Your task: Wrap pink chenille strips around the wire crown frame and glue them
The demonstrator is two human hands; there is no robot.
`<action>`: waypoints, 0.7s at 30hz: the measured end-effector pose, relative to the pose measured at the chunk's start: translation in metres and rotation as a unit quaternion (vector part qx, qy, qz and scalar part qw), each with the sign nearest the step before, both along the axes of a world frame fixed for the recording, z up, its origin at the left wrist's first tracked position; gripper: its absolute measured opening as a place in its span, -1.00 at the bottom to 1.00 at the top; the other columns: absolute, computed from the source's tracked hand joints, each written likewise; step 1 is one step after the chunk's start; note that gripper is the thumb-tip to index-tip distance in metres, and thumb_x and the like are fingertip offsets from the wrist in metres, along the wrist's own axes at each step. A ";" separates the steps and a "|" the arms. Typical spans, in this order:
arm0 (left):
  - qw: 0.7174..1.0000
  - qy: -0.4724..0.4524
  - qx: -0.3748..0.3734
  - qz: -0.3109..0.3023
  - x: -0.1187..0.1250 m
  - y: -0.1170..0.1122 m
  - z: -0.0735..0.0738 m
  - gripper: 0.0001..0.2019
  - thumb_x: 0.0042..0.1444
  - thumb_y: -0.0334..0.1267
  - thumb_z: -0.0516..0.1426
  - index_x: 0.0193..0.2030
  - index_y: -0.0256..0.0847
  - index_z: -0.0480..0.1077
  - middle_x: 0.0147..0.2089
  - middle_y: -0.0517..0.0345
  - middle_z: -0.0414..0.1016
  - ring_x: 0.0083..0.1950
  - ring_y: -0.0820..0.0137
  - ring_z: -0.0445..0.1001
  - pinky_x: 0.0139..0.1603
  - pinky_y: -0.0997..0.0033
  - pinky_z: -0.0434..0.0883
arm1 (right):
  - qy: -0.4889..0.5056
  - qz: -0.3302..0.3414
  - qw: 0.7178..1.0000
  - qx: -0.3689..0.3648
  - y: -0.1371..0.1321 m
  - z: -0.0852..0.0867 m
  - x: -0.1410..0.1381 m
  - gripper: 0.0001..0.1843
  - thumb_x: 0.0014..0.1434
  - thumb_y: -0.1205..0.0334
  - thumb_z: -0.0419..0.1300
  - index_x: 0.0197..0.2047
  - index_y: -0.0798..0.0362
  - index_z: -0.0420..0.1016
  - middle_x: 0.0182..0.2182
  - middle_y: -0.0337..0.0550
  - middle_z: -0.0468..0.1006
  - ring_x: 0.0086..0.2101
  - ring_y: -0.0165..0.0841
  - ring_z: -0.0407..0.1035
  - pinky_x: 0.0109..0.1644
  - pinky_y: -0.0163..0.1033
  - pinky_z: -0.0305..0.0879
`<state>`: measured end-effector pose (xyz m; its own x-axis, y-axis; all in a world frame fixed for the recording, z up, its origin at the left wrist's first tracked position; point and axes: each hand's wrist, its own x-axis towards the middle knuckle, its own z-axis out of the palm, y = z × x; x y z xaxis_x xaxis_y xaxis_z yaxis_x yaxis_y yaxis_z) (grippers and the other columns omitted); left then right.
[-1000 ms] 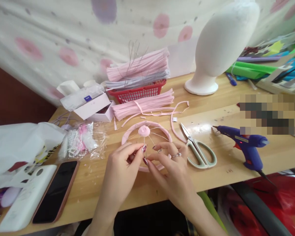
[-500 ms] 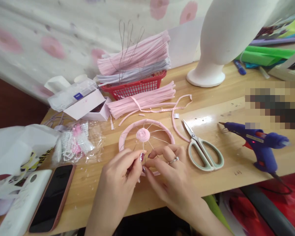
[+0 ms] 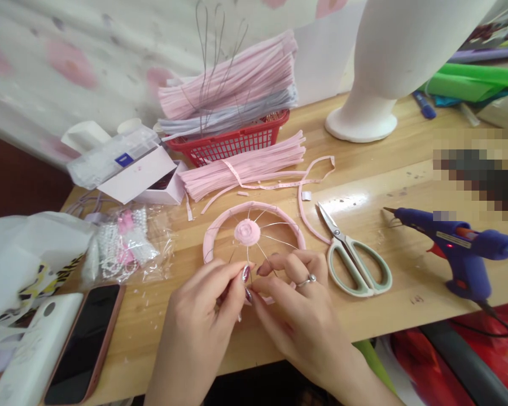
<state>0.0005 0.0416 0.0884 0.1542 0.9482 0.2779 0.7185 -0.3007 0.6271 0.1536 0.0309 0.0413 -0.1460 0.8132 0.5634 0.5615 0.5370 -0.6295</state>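
Head view: left of the scissors (image 3: 337, 234) lies the pink ring (image 3: 254, 205), likely light and bendy, best held by its rim (image 3: 209, 245), while our left hand (image 3: 202, 313) has its grip pinching a wire (image 3: 248, 255), our right hand's (image 3: 295, 298) hold being unclear to us.

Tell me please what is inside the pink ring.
A pink rosette and thin wires running outward from it. The left hand and right hand cover much of the near side; what lies beneath them is hidden.
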 end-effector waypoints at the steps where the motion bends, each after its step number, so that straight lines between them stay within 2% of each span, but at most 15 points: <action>1: 1.000 0.003 0.002 0.001 0.000 -0.001 -0.001 -0.81 0.30 -0.41 0.09 -0.28 -0.13 0.51 -0.48 0.36 0.44 -0.57 0.55 0.36 -0.43 0.57 0.39 | 0.000 0.001 1.000 -0.002 0.000 0.000 0.000 -0.87 0.34 0.45 0.18 -0.22 0.07 0.51 -0.17 -0.13 0.48 -0.13 -0.29 0.23 0.03 -0.17 0.18; 9: 0.998 0.030 0.046 -0.003 0.001 -0.002 -0.003 -0.83 0.28 -0.44 0.12 -0.29 -0.13 0.47 -0.41 0.36 0.50 -0.49 0.57 0.41 -0.40 0.63 0.37 | 0.003 0.006 1.000 -0.016 -0.002 -0.003 0.001 -0.88 0.33 0.44 0.19 -0.24 0.07 0.50 -0.16 -0.12 0.48 -0.14 -0.29 0.21 0.00 -0.16 0.22; 15: 0.992 0.079 0.085 -0.054 -0.002 0.002 -0.003 -0.83 0.33 -0.48 0.08 -0.17 -0.26 0.50 -0.38 0.22 0.53 -0.44 0.53 0.48 -0.35 0.59 0.41 | 0.009 0.009 1.000 -0.026 -0.001 -0.002 0.001 -0.87 0.32 0.46 0.19 -0.25 0.09 0.51 -0.17 -0.13 0.47 -0.14 -0.30 0.19 0.01 -0.17 0.22; 18: 0.979 0.128 0.130 -0.087 -0.004 0.003 -0.002 -0.83 0.37 -0.48 0.05 -0.11 -0.36 0.49 -0.35 0.11 0.57 -0.41 0.48 0.53 -0.38 0.54 0.42 | 0.013 0.009 1.000 -0.026 0.000 0.000 0.001 -0.86 0.32 0.46 0.18 -0.26 0.09 0.51 -0.20 -0.14 0.46 -0.16 -0.31 0.20 -0.02 -0.17 0.22; 21: 0.949 0.205 0.204 -0.126 -0.006 0.005 0.002 -0.78 0.39 -0.52 0.00 -0.12 -0.46 0.49 -0.32 -0.01 0.63 -0.40 0.44 0.58 -0.39 0.48 0.44 | 0.017 0.009 0.999 -0.026 0.000 0.001 0.002 -0.86 0.32 0.46 0.18 -0.27 0.09 0.50 -0.22 -0.14 0.46 -0.17 -0.31 0.20 -0.03 -0.17 0.21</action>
<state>-0.0054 0.0471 0.0904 0.5373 0.6925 0.4814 0.7496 -0.6537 0.1038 0.1551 0.0306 0.0422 -0.1425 0.8392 0.5248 0.5303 0.5124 -0.6755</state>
